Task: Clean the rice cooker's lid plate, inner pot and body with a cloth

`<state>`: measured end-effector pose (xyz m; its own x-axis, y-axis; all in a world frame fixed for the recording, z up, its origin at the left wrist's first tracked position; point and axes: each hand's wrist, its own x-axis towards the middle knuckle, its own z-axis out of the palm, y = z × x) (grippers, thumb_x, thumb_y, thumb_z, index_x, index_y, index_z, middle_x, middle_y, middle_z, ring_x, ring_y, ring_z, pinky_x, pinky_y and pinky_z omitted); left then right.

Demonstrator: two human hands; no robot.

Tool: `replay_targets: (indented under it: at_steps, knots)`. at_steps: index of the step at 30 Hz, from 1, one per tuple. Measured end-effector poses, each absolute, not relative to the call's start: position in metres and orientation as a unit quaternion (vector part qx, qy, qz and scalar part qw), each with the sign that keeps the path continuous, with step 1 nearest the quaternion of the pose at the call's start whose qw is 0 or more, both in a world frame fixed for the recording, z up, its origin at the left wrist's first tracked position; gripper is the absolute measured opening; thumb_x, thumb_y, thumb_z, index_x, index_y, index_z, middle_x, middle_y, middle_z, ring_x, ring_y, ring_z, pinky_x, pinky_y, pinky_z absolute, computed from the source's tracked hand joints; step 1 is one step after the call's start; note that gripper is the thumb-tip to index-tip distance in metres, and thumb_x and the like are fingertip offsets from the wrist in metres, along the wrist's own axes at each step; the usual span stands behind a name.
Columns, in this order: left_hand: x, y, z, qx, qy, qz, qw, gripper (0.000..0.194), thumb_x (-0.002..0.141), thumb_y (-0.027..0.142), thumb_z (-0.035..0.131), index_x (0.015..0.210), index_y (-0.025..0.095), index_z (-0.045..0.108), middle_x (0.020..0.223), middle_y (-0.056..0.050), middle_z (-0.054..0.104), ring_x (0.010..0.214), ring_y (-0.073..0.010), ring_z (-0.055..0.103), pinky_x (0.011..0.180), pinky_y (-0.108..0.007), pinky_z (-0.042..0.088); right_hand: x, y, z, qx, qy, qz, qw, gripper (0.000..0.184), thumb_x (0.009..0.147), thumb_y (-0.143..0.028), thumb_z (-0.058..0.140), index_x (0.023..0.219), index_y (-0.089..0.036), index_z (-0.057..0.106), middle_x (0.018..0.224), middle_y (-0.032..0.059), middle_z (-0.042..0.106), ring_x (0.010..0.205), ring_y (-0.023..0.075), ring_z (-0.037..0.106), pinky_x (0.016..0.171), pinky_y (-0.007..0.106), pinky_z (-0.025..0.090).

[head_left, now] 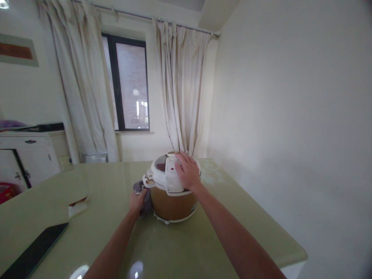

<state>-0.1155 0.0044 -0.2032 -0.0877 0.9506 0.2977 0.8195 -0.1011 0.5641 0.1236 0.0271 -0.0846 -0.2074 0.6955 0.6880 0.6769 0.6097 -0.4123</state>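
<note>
A round countertop cooker point(171, 207) with an amber-brown body and a white lid point(158, 176) stands upright on the pale green table point(232, 232). At its left side, my left hand point(137, 199) is closed on a bunched grey cloth point(147, 205), which lies against the cooker's body. Flat across the top right of the lid rests my right hand point(187, 169), fingers stretched out toward the far side. Part of the lid is hidden under that hand.
To the left lie a black flat slab point(36, 252) and a small clear packet point(78, 207). A white wall point(290, 135) runs along the right table edge. Curtains point(181, 85) and a window point(132, 85) are behind, a white cabinet point(37, 151) at far left.
</note>
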Motion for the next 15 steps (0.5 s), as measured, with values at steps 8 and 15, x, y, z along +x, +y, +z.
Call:
replay_targets:
  at_steps: [8,15]
  knots:
    - [-0.082,-0.073,-0.24,0.546,0.632,0.507,0.212,0.036,0.078,0.05,0.059,0.105,0.031,0.072,0.102,-0.007,0.08,0.102,-0.0366,0.076,0.094,-0.052,0.062,0.131,0.025,-0.084,-0.347,-0.731,0.125,0.574,0.044,0.105,-0.044,0.037,0.13,-0.027,0.069,0.136,0.0064,0.07,0.132,0.0257,0.058,0.119,0.043,0.037]
    - [-0.012,-0.13,-0.168,0.632,0.452,0.604,0.178,0.053,0.077,0.052,0.072,0.122,0.026,0.062,0.118,-0.01,0.073,0.109,-0.0306,0.071,0.101,-0.048,0.059,0.144,-0.096,-0.13,-0.227,-0.779,0.262,0.523,0.061,0.098,-0.068,0.049,0.148,-0.033,0.057,0.145,0.0089,0.062,0.135,0.0308,0.056,0.115,0.046,0.044]
